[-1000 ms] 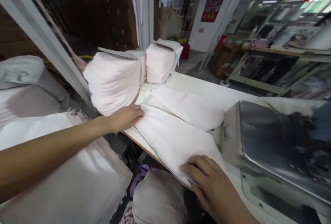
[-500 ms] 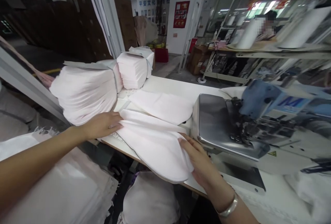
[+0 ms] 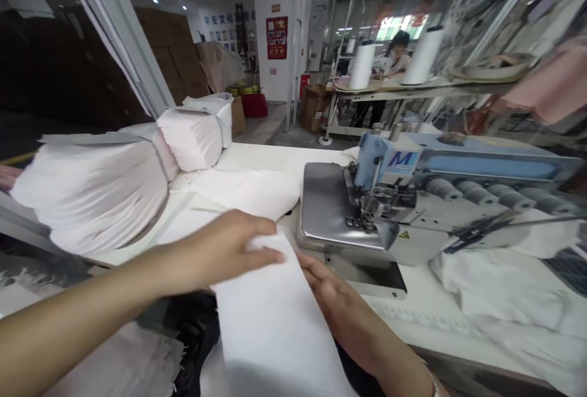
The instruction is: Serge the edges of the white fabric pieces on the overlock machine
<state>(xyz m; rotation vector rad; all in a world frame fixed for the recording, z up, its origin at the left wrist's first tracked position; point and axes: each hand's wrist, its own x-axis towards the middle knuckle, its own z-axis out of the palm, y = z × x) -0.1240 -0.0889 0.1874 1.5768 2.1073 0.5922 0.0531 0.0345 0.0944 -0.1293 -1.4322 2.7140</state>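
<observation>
A white fabric piece (image 3: pixel 279 317) hangs in front of me over the table's near edge, its lower end running out of view. My left hand (image 3: pixel 229 250) is closed on its upper end, thumb and fingers pinching the cloth. At the fabric's right edge is my right hand (image 3: pixel 330 296), fingers curled against the cloth, with their tips partly hidden. Another white fabric piece (image 3: pixel 252 192) lies flat on the table just beyond my hands. To its right stands a blue and white sewing machine (image 3: pixel 389 170) with a shiny metal plate (image 3: pixel 325 201).
Tied stacks of white fabric (image 3: pixel 101 189) stand on the table's left. Crumpled white cloth (image 3: pixel 499 281) lies on the right. More fabric (image 3: pixel 123 360) is piled low at left. Thread cones (image 3: pixel 362 66) stand on a table behind, where another person (image 3: pixel 398 48) sits.
The fabric piece has come off the table toward me and turned to hang down. My left hand moved right, near my right hand. The view has swung right.
</observation>
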